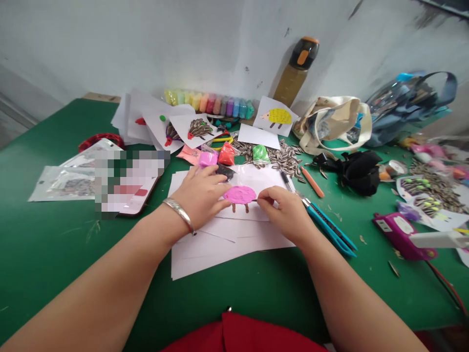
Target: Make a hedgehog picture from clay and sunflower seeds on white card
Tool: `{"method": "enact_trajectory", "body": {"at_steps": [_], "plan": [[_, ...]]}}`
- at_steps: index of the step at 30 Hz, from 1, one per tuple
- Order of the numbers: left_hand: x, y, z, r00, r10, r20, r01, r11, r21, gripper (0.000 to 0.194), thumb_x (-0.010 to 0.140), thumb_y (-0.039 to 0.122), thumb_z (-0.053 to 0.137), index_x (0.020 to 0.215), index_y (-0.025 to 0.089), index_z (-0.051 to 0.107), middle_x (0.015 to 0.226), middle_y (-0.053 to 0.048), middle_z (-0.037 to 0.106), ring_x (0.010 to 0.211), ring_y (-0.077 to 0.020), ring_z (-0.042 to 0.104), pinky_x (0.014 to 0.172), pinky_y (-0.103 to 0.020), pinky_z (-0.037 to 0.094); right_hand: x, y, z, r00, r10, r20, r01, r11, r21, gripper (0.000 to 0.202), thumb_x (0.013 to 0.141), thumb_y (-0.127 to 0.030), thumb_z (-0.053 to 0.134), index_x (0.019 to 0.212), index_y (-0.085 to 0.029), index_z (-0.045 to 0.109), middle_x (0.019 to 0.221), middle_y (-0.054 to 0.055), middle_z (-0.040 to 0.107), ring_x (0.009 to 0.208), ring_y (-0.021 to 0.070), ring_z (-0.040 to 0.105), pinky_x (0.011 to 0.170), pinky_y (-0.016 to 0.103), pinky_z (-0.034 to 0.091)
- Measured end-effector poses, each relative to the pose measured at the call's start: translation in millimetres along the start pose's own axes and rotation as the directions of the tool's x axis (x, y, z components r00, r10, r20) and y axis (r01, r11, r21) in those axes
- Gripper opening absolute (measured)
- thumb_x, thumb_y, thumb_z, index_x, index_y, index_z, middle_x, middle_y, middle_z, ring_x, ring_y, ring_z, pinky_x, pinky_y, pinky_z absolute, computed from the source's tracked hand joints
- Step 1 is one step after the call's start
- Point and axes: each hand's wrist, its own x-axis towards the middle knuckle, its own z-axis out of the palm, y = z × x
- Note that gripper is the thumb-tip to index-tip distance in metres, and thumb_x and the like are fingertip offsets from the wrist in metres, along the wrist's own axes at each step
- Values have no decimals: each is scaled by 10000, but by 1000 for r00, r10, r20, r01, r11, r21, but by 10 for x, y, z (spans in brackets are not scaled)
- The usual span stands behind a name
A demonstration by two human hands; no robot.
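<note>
A flat pink clay body [242,195] with two brown legs [246,209] lies on a white sheet of paper [252,215]. Spread over the sheet's left side is my left hand [202,191], its fingers apart and its thumb side close to the pink clay. My right hand [280,208] is at the right end of the body, thumb and forefinger pinched on a small dark piece [255,200] that touches or nearly touches the clay. Most of that piece is hidden by the fingers. More white sheets [205,259] lie beneath.
Behind the paper are clay packets [226,154], sunflower seeds [287,155] and finished cards [200,128]. A pen [287,181], an orange stick [312,182] and blue-handled tweezers [331,227] lie right. A phone [144,195] is left; a bottle [293,76] leans at the wall.
</note>
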Motion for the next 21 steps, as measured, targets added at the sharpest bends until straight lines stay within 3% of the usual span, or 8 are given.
{"method": "enact_trajectory", "body": {"at_steps": [7, 11, 14, 21], "plan": [[31, -229, -87, 994, -105, -42, 106, 994, 8, 292, 935, 333, 471, 1001, 173, 705, 998, -73, 703, 1033, -251, 558, 909, -391, 419, 3, -46, 56, 999, -29, 34, 29, 999, -20, 129, 842, -141, 528, 789, -210, 623, 759, 1, 646, 735, 159, 560, 674, 281, 368], [41, -269, -70, 978, -201, -60, 201, 980, -15, 288, 928, 321, 456, 926, 193, 715, 954, -54, 701, 974, -231, 590, 844, -349, 437, 15, -61, 85, 999, -24, 47, 26, 999, -32, 139, 833, -140, 517, 777, -208, 625, 769, 12, 651, 756, 171, 562, 688, 295, 367], [41, -271, -38, 977, -204, -61, 201, 979, -43, 286, 924, 337, 458, 926, 200, 709, 971, -48, 702, 975, -217, 602, 868, -333, 437, 20, -62, 102, 998, -6, 63, 10, 998, -63, 142, 823, -146, 517, 760, -207, 629, 769, 17, 648, 760, 180, 555, 682, 305, 362], [45, -314, 0, 974, -225, -29, 224, 974, -30, 317, 916, 359, 457, 1036, 181, 690, 1123, -64, 676, 1089, -236, 588, 969, -359, 426, 15, -25, 61, 981, 145, -126, -124, 978, 165, 106, 816, -228, 556, 766, -218, 649, 766, -1, 649, 738, 161, 568, 685, 288, 406]]}}
